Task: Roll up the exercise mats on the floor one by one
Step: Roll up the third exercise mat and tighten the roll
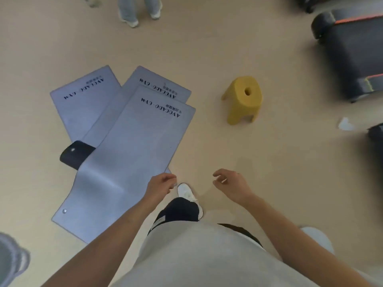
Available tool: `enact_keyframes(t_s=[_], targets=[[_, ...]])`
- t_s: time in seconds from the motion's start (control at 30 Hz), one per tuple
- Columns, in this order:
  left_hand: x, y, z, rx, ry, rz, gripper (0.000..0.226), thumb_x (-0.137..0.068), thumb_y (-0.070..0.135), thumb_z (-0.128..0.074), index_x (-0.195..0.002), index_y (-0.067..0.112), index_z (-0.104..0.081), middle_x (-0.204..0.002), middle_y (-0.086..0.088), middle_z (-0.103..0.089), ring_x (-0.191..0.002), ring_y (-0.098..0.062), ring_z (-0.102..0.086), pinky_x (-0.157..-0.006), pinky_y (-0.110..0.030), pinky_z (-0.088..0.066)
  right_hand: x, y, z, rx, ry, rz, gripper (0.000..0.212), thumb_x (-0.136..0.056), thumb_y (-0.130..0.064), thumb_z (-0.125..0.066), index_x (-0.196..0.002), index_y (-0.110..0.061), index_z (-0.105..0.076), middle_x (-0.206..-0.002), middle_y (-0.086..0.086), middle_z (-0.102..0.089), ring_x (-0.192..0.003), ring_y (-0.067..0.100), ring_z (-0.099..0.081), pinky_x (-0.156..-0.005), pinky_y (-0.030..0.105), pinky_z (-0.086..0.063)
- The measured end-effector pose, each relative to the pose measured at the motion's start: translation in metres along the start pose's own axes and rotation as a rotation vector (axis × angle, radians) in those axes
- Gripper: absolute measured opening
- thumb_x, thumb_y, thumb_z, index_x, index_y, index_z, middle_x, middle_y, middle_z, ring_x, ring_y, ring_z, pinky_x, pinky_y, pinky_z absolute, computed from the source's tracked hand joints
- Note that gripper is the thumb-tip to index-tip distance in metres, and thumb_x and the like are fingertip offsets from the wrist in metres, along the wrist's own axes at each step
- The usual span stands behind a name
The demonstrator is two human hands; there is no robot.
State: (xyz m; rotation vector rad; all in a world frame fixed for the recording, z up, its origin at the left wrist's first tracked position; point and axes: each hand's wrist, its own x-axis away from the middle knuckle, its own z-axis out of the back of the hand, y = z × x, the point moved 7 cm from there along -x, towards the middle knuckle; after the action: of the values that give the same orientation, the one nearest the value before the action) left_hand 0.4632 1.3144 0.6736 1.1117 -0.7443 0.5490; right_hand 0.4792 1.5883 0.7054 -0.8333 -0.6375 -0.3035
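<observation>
Top mat (132, 154): grey, unrolled flat on the beige floor (238, 48), lying over two others. Its printed end "AVOCADO-GYM" points away from you; the near end runs down to your left and shows a small metal eyelet at the corner. A soft crease crosses it near the lower third.

Middle mat (159, 83): same grey, same print, only its far end shows past the top mat.

Left mat (83, 104): same grey, fanned out to the left, partly covered by the other two.

Black piece (76, 154): dark, curved, sticking out from under the top mat's left edge; you cannot tell what it is.

Left hand (159, 186): your fingers are loosely curled, nothing pinched; it hangs over the right edge of the top mat. Contact with the mat cannot be told.

Right hand (230, 185): fingers half-curled and spread apart, empty, above bare floor, well apart from the mats.

Your foot: white shoe (187, 192) on the floor just beside the top mat's right edge, between your two hands.

Yellow stool (242, 99): small, upright, hole in the seat, to the right of the mats and apart from them.

Far edge: another person's legs (138, 9) in light trousers stand beyond the mats.

Upper right: dark equipment (352, 54) with orange trim, blurred.
</observation>
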Motion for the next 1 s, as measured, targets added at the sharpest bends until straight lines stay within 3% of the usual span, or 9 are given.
enact_keyframes(t_s=[0.17,0.3,0.47,0.63,0.83,1.0], targets=[[-0.049,0.03,0.06,0.132,0.099,0.004,0.02,-0.095,0.021,-0.068,-0.113,0.014,-0.075,-0.103,-0.005,-0.075,-0.1,-0.024,-0.072,-0.093,-0.037,-0.058,-0.087,-0.071,0.018,0.134,-0.076,0.051,0.018,-0.096,-0.026,-0.069,-0.114,-0.024,-0.071,-0.095,-0.005,-0.07,-0.09,0.02,-0.067,-0.075,0.024,-0.047],[-0.077,0.047,0.083,0.317,0.176,0.031,0.01,-0.095,0.018,-0.068,-0.102,0.017,-0.075,-0.104,-0.003,-0.075,-0.098,-0.023,-0.072,-0.092,-0.039,-0.058,-0.144,-0.12,0.031,0.237,-0.137,0.081,0.017,-0.096,-0.027,-0.069,-0.112,-0.025,-0.072,-0.095,-0.005,-0.07,-0.085,0.017,-0.064,-0.074,0.025,-0.046],[-0.118,0.067,0.08,0.483,0.234,0.101,0.014,-0.093,0.018,-0.069,-0.104,0.014,-0.076,-0.106,-0.003,-0.076,-0.097,-0.022,-0.073,-0.084,-0.032,-0.057,-0.224,-0.172,0.056,0.308,-0.182,0.131,0.015,-0.094,-0.025,-0.066,-0.109,-0.028,-0.07,-0.095,-0.004,-0.07,-0.083,0.013,-0.063,-0.076,0.028,-0.048],[-0.169,0.106,0.071,0.599,0.306,0.149,0.013,-0.093,0.017,-0.07,-0.102,0.012,-0.077,-0.103,-0.005,-0.077,-0.093,-0.021,-0.072,-0.081,-0.029,-0.055,-0.319,-0.208,0.079,0.386,-0.285,0.2,0.014,-0.091,-0.03,-0.07,-0.105,-0.03,-0.072,-0.094,-0.006,-0.07,-0.085,0.015,-0.064,-0.089,0.042,-0.057],[-0.243,0.179,0.061,0.749,0.481,0.238,0.012,-0.094,0.019,-0.07,-0.102,0.016,-0.077,-0.102,-0.003,-0.077,-0.098,-0.026,-0.073,-0.089,-0.037,-0.057,-0.443,-0.27,0.11,0.566,-0.471,0.287,0.018,-0.094,-0.029,-0.067,-0.112,-0.025,-0.071,-0.094,-0.013,-0.066,-0.094,0.014,-0.064,-0.09,0.032,-0.052],[-0.297,0.242,0.065,0.812,0.522,0.251,0.013,-0.093,0.02,-0.072,-0.105,0.021,-0.077,-0.101,0.002,-0.077,-0.099,-0.024,-0.073,-0.092,-0.039,-0.057,-0.533,-0.324,0.115,0.72,-0.608,0.359,0.027,-0.095,-0.03,-0.068,-0.12,-0.021,-0.071,-0.11,-0.002,-0.07,-0.104,0.017,-0.065,-0.096,0.034,-0.049]])
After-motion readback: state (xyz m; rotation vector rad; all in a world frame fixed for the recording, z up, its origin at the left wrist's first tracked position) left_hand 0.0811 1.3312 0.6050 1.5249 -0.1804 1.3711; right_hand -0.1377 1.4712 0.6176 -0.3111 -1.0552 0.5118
